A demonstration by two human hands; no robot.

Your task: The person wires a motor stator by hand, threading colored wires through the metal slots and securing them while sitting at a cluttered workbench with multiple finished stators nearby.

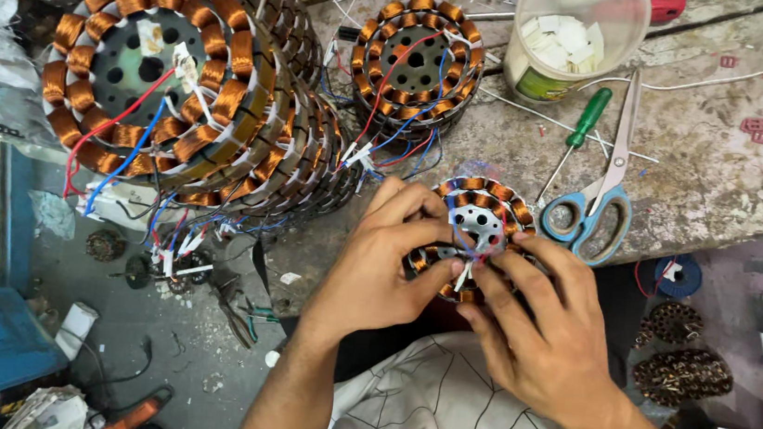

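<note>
1. Two hands worked one small stator [483, 222], a ring of copper coils around a pale metal hub, which sat at the near edge of the workbench [711, 181], just over the person's lap.
2. The left hand [377, 265] was closed around the stator's left rim, fingers curled over the coils, steadying it.
3. The right hand [537, 337] pinched thin wires [462, 274] and white sleeve ends at the near rim, fingertips pressed together on them.
4. Doing this well seemed to call for a firm hold by the left hand while the right kept the fine leads from kinking or scraping the windings.
5. Just right of the stator lay blue-handled scissors [599, 203], with a green-handled screwdriver [576, 135] beside them, both within easy reach.
6. Behind the stator, a second wound stator [416, 64] trailed red and blue leads that ran close to the work and could have snagged.
7. Farther left stood a leaning stack of large stators [167, 73], crowding that side.
8. At the far edge stood a clear tub of white slips [571, 41].
</note>
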